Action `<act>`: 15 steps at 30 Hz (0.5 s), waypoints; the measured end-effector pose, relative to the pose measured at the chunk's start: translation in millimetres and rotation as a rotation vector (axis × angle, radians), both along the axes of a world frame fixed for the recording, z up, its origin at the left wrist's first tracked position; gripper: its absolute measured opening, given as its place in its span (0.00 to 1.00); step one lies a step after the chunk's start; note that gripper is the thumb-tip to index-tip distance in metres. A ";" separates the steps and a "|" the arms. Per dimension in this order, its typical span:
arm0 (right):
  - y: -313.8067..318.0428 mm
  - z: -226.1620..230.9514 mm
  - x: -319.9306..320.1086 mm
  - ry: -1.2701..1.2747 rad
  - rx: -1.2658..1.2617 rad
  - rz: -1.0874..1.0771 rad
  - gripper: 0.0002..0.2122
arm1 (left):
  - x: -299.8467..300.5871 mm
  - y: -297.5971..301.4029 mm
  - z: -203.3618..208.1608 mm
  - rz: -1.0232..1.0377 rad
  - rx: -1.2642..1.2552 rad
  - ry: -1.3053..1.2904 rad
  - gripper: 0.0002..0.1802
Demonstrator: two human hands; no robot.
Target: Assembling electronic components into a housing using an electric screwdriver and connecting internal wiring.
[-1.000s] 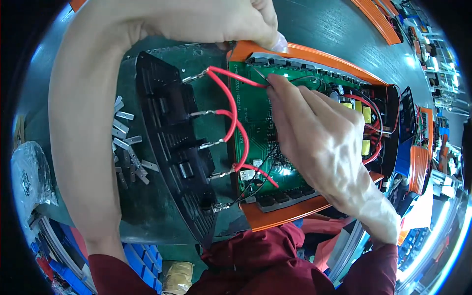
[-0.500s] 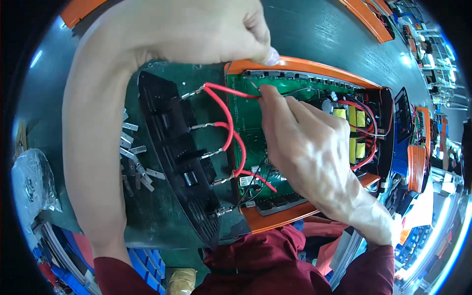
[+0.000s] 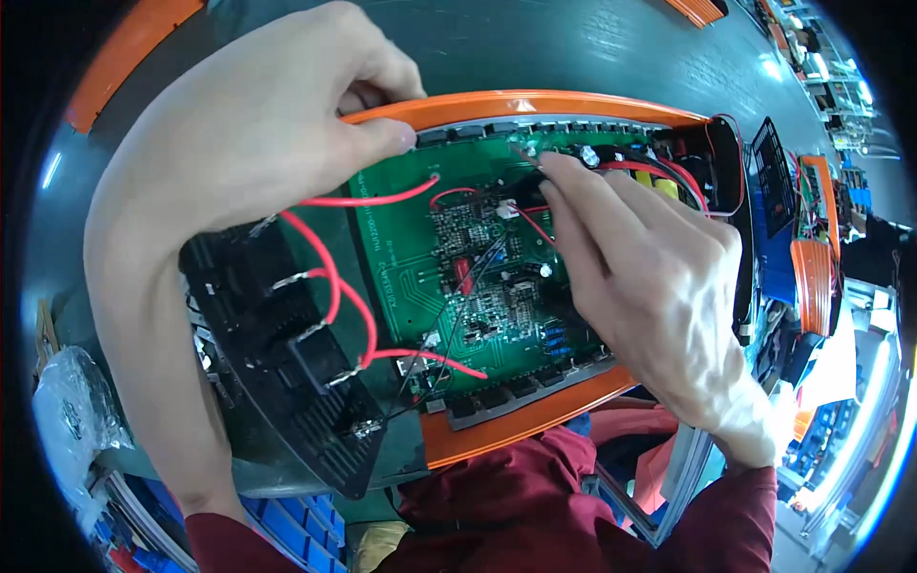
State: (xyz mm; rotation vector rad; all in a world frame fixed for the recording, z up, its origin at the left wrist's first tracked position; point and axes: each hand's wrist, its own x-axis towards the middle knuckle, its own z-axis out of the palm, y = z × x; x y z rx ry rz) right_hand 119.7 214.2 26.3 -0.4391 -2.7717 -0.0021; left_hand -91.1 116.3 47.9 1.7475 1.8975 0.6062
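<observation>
Orange casing (image 3: 535, 425), its rim (image 3: 544, 102) pinched by left hand (image 3: 310, 105), lies below right hand (image 3: 650, 267) pinching something thin (image 3: 528, 159).

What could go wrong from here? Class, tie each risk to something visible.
The thin tool in the right hand might slip and scratch the circuit board. Red wires link board and black end panel, so a tug could strain their joints. If the left hand slips off the orange casing, the unit might shift.
</observation>
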 end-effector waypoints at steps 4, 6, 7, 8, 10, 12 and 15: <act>1.5 -0.9 -2.1 -0.074 0.066 0.018 0.11 | 8.7 0.8 3.1 0.047 -0.008 0.011 0.13; 1.8 -0.6 -5.5 -0.068 0.069 0.024 0.11 | 12.6 2.6 4.1 0.053 -0.062 0.058 0.13; 3.0 -0.5 -7.0 -0.069 0.063 0.022 0.11 | 13.8 3.6 2.1 0.088 -0.048 0.096 0.13; 5.0 -1.3 -9.3 -0.093 0.070 0.035 0.10 | 14.6 4.0 0.4 0.123 -0.035 0.133 0.13; 12.6 -7.2 -14.5 -0.105 0.067 0.072 0.09 | 5.7 2.6 -7.4 0.103 -0.019 0.155 0.14; 14.7 -0.7 -10.0 -0.108 0.002 0.117 0.09 | -48.9 -58.4 -15.6 0.081 0.003 0.215 0.15; -5.6 22.6 2.5 -0.039 -0.397 -0.061 0.10 | 8.7 -72.4 -0.5 0.031 0.087 0.278 0.17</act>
